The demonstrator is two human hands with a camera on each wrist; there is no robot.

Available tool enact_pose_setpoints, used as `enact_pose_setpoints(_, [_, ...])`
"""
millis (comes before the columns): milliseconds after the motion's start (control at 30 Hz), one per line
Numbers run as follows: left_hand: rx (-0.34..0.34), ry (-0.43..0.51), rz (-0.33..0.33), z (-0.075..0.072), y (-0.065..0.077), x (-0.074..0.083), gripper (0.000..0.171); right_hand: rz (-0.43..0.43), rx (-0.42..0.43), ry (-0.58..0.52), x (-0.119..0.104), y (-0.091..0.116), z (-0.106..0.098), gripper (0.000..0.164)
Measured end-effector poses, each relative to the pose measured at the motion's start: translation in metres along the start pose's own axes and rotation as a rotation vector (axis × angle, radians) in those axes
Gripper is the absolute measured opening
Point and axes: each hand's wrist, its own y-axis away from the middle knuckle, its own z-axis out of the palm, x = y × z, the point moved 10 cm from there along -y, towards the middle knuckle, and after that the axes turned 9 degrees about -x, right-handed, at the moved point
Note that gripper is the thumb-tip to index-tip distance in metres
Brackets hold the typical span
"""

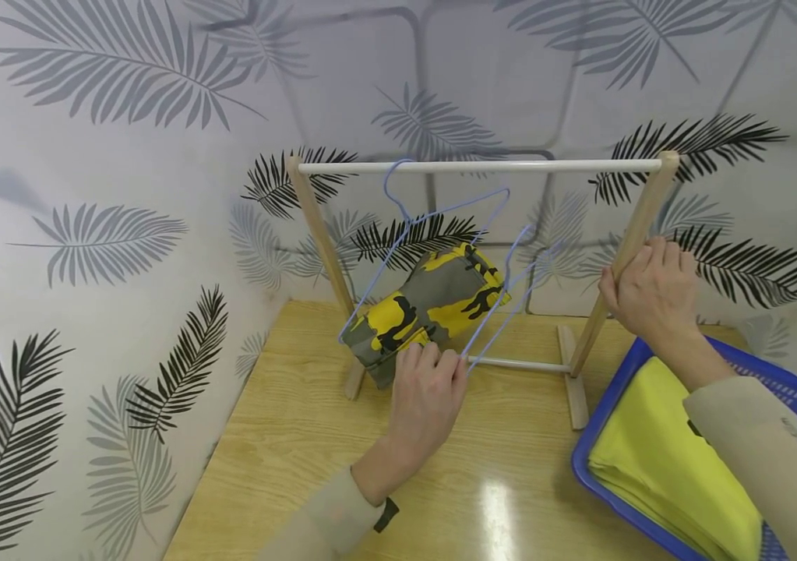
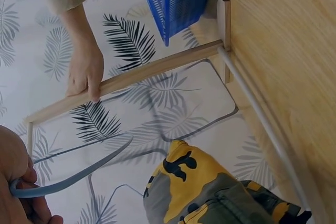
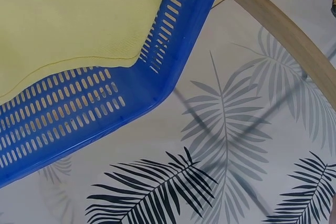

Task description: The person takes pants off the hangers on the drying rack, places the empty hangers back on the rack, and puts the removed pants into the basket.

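Note:
My left hand (image 1: pixel 424 401) pinches the thin wire of a blue hanger (image 1: pixel 499 304), in front of a small rack. In the left wrist view the hanger's wire (image 2: pixel 79 177) curves out of the fingers. Another blue hanger (image 1: pixel 393 187) hooks over the rack's white top rail (image 1: pixel 482 167). A yellow, grey and black camouflage garment (image 1: pixel 433 300) lies across the hanging one, tilted, behind my left hand. With my right hand (image 1: pixel 657 292) I grip the rack's right wooden post (image 1: pixel 633 234); the right wrist view does not show that hand.
A blue basket (image 1: pixel 594 452) stands on the right of the wooden table (image 1: pixel 286 436), with folded yellow cloth (image 1: pixel 671 460) inside, under my right forearm. Low down, a white bar (image 1: pixel 520 364) joins the rack's feet. A leaf-patterned wall (image 1: pixel 125 257) rises behind.

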Motion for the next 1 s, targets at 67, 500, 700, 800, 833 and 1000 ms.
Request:
enact_pose_setpoints(67, [0.01, -0.008, 0.008, -0.003, -0.004, 0.001, 0.036, 0.0, -0.007, -0.001, 0.0, 0.0, 0.001, 0.065])
enact_pose_setpoints(500, [0.013, -0.051, 0.032, -0.015, -0.032, 0.001, 0.036, 0.0, -0.013, 0.013, -0.001, 0.0, -0.001, 0.065])
enact_pose_setpoints(700, [0.03, -0.074, 0.05, -0.018, -0.043, 0.001, 0.037, 0.0, -0.033, 0.005, -0.001, 0.001, 0.001, 0.065])
enact_pose_setpoints(800, [0.033, -0.088, 0.064, -0.02, -0.048, 0.002, 0.036, -0.004, -0.014, -0.01, 0.0, 0.001, 0.001, 0.065])
enact_pose_setpoints(833, [0.034, -0.092, 0.067, -0.021, -0.05, 0.002, 0.036, -0.005, -0.013, -0.01, 0.0, 0.002, 0.001, 0.065])
enact_pose_setpoints(1000, [0.042, -0.089, 0.069, -0.022, -0.06, 0.001, 0.036, -0.001, -0.012, -0.011, 0.001, 0.002, 0.002, 0.065])
